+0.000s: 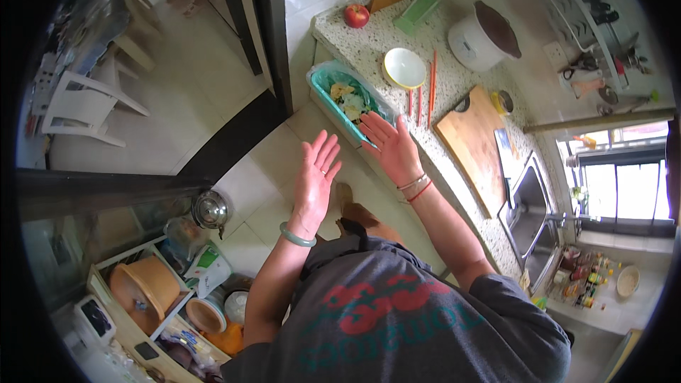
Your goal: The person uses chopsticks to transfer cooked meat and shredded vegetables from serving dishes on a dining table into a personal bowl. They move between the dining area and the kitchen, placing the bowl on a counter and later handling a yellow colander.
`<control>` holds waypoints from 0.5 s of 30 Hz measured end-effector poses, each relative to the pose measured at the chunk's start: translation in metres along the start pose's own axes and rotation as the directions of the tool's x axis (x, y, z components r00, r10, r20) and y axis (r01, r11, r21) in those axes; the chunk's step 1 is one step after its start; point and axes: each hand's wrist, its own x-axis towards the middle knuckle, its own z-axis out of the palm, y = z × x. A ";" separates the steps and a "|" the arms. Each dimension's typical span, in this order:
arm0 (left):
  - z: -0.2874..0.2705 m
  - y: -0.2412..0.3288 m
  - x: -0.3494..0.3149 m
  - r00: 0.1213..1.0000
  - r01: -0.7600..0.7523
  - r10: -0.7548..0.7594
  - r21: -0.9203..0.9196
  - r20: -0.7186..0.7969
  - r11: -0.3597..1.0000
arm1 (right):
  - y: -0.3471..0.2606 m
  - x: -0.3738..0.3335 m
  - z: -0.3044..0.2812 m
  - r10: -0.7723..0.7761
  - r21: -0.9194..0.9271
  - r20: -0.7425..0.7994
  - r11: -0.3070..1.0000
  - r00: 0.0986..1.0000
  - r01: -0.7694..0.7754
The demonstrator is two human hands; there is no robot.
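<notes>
Both hands are held out in front of me, palms up and fingers stretched, with nothing in them. My left hand point(317, 177), below a green bangle point(297, 236), hangs over the tiled floor. Close to the counter edge is my right hand point(392, 147), with a red and a pale band point(415, 188) at the wrist. Just beyond its fingertips hangs a green-lined waste bin point(355, 103) with scraps inside. On the speckled counter stand a white bowl point(404, 69) with a yellow rim, several red chopsticks point(432, 89) and a wooden cutting board point(472, 142).
A red apple point(357, 15), a green box point(418, 10) and a white cooker point(484, 37) occupy the counter's far end. Right of the board lie a knife point(506, 156) and a sink point(528, 206). A kettle point(211, 209) and a loaded shelf point(145, 291) stand at left, below a dark door frame point(273, 28).
</notes>
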 end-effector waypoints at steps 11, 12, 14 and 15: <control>0.034 0.036 -0.006 0.922 -0.384 0.376 -0.349 -0.094 0.855 | -0.042 0.016 0.059 0.114 0.178 0.378 0.965 0.919 -0.193; 0.033 0.041 -0.010 0.909 -0.415 0.401 -0.344 -0.114 0.842 | -0.042 0.023 0.065 0.144 0.169 0.406 0.959 0.902 -0.229; 0.029 0.051 -0.019 0.878 -0.479 0.449 -0.304 -0.168 0.823 | -0.039 0.035 0.082 0.207 0.137 0.463 0.944 0.862 -0.300; 0.025 0.058 -0.023 0.857 -0.515 0.476 -0.291 -0.196 0.806 | -0.037 0.041 0.092 0.229 0.121 0.479 0.939 0.847 -0.322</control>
